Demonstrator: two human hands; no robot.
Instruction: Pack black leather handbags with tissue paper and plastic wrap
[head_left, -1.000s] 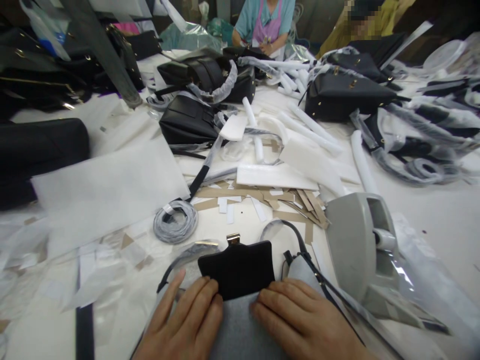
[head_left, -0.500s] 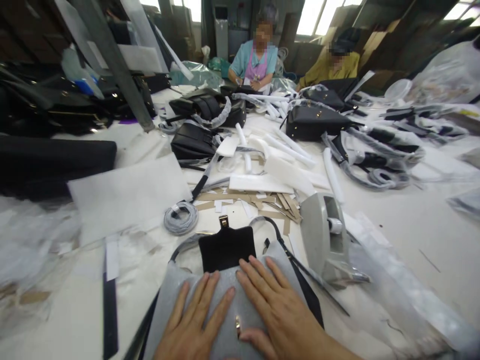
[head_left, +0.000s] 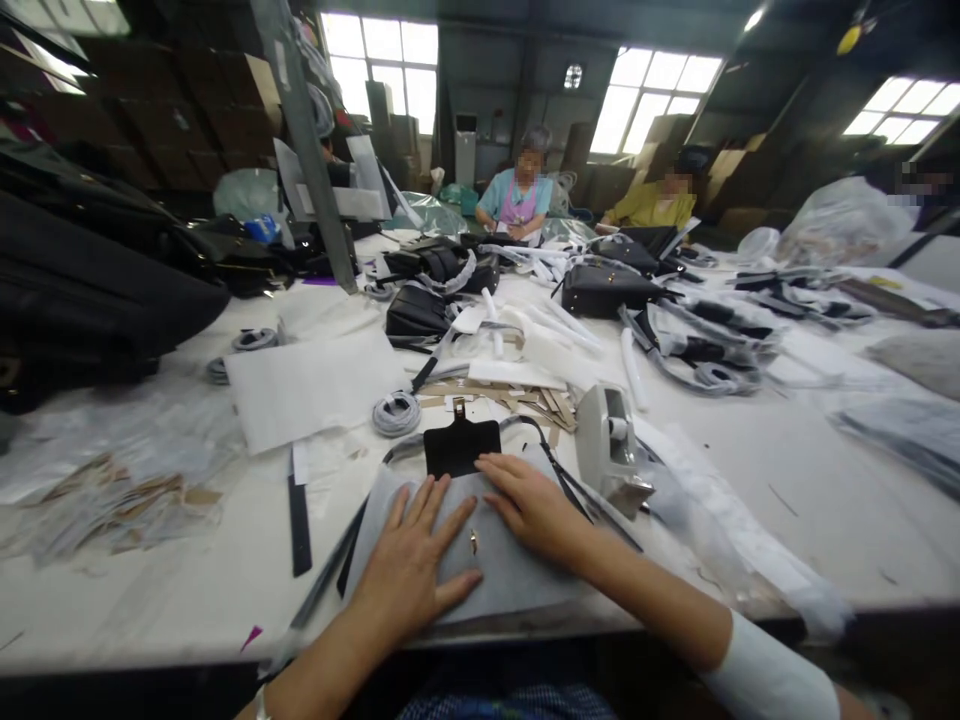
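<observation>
A black handbag lies at the table's near edge, its flap [head_left: 461,447] folded back away from me with a gold clasp at its tip. Over the bag's front is spread a thin grey-white wrapping sheet [head_left: 517,585], and a small gold turn lock [head_left: 473,541] pokes through it. My left hand [head_left: 409,560] rests flat on the sheet's left side, fingers spread and thumb below the lock. On the sheet's upper right, near the flap, my right hand [head_left: 536,505] lies with fingers stretched out. A wrapped strap [head_left: 330,580] trails off the bag's left side.
Right of the bag stands a grey tape dispenser [head_left: 604,440]. Beyond are a coiled wrapped strap [head_left: 396,413], a white foam sheet [head_left: 311,390], cardboard scraps and black handbags [head_left: 611,288]. A metal post [head_left: 319,170] rises at left. Co-workers sit across the table.
My view has tilted up and pulled back. The right thumb has left the turn lock, and that hand now lies farther up the sheet. Both hands stay flat on it.
</observation>
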